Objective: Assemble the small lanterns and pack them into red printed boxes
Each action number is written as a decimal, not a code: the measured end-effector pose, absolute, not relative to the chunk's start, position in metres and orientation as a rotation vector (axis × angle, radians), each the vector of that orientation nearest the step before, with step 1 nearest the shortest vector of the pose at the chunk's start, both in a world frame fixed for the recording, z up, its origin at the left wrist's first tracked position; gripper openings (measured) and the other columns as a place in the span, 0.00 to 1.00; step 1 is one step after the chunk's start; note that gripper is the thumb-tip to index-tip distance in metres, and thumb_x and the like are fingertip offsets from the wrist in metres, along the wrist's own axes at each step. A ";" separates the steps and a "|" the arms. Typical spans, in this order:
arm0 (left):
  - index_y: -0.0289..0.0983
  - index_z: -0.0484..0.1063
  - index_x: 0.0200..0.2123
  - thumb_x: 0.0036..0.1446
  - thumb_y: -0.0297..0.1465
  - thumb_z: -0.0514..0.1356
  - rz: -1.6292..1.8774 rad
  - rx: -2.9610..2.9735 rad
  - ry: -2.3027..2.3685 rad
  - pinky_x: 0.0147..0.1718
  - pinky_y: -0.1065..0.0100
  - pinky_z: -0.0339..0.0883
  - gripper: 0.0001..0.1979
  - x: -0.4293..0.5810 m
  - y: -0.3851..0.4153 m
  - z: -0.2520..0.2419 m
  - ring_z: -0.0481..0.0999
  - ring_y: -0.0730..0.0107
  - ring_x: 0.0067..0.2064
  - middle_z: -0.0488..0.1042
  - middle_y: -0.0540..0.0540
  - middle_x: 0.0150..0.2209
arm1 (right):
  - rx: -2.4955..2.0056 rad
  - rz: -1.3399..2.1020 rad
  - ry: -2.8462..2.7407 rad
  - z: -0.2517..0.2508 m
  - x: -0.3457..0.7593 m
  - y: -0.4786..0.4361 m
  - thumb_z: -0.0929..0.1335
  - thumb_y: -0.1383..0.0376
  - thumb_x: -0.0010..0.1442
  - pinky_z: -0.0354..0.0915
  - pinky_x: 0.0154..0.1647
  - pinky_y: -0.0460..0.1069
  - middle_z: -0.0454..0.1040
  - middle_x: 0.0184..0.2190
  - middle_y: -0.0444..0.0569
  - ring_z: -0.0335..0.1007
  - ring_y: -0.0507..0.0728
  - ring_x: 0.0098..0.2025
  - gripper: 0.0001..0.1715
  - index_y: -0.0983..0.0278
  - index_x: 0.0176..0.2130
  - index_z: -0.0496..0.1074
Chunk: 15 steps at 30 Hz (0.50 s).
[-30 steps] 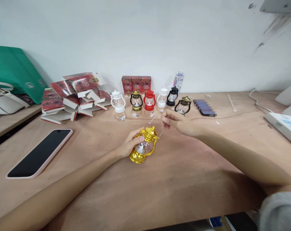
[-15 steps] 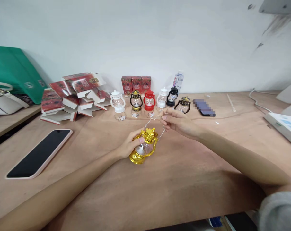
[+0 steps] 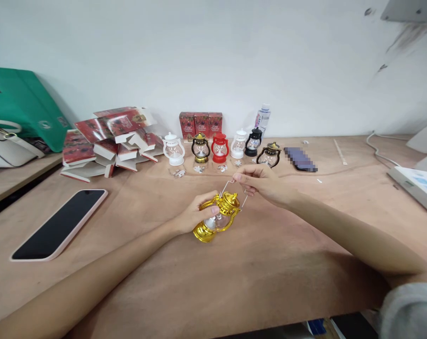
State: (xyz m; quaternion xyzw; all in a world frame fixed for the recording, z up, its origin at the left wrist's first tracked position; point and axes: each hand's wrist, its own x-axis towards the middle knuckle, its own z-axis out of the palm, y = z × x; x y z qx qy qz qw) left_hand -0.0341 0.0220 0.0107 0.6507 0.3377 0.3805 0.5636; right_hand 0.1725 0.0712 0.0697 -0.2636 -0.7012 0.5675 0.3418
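Note:
A shiny gold lantern [image 3: 220,217] leans to the right above the wooden table, its clear globe showing a white candle shape inside. My left hand [image 3: 199,214] is wrapped round its left side, with the thumb across the globe. My right hand [image 3: 259,183] pinches the top of a thin wire handle [image 3: 226,187] above the lantern's cap. The wire's ends reach down to both sides of the gold frame; whether they sit in its holes I cannot tell.
Behind stand several lanterns, among them a white one [image 3: 174,149] and a red one [image 3: 219,148]. Red boxes [image 3: 201,125] stand by the wall, and opened cartons [image 3: 110,141] are heaped left. A phone [image 3: 60,226] lies front left, a blurred dark object [image 3: 300,159] right.
The gold lantern and my left hand have shifted slightly right and tilted more. My right hand has come a little lower with the wire handle, which now sits closer to the cap.

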 end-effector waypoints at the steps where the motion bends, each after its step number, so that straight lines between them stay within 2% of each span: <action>1: 0.33 0.70 0.40 0.46 0.52 0.62 0.882 1.522 0.793 0.36 0.69 0.63 0.28 -0.034 0.022 0.012 0.69 0.67 0.36 0.72 0.46 0.36 | -0.697 1.478 -1.824 0.070 0.172 0.071 0.71 0.54 0.53 0.50 0.18 0.43 0.57 0.16 0.36 0.49 0.43 0.17 0.17 0.66 0.29 0.73; 15: 0.32 0.71 0.39 0.43 0.54 0.64 0.835 1.508 0.818 0.35 0.69 0.65 0.32 -0.032 0.023 0.014 0.70 0.67 0.35 0.73 0.45 0.35 | -0.864 1.439 -1.842 0.073 0.173 0.069 0.71 0.57 0.50 0.50 0.18 0.44 0.57 0.13 0.36 0.50 0.44 0.16 0.15 0.68 0.26 0.73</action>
